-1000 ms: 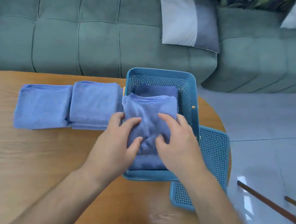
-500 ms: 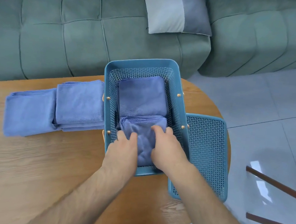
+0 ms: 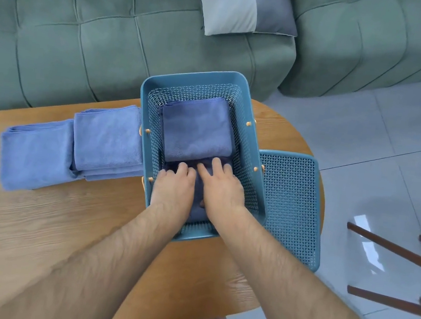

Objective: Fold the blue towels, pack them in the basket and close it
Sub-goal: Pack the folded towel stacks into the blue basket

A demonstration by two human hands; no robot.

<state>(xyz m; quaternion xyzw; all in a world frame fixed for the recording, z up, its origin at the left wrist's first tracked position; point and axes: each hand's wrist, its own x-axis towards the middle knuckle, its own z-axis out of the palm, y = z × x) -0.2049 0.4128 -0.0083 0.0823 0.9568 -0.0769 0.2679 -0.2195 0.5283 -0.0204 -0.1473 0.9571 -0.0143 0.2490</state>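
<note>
Basket (image 3: 193, 78) of teal perforated plastic stands on oval wooden table (image 3: 34, 230). Left hand (image 3: 173, 189) and right hand (image 3: 222, 190) inside basket's near end, pressing on dark folded blue towel (image 3: 198, 184) — right fingers (image 3: 218, 164) straight, flat on cloth; left fingers (image 3: 183, 167) bent, tips hidden, grip cannot be told. Lighter folded blue towel (image 3: 197, 128) fills basket's far end. Left of basket: folded blue towel stack (image 3: 107, 137) touching its wall, another folded towel (image 3: 36, 152) beyond. Teal perforated lid (image 3: 289, 202) flat against basket's right side.
</note>
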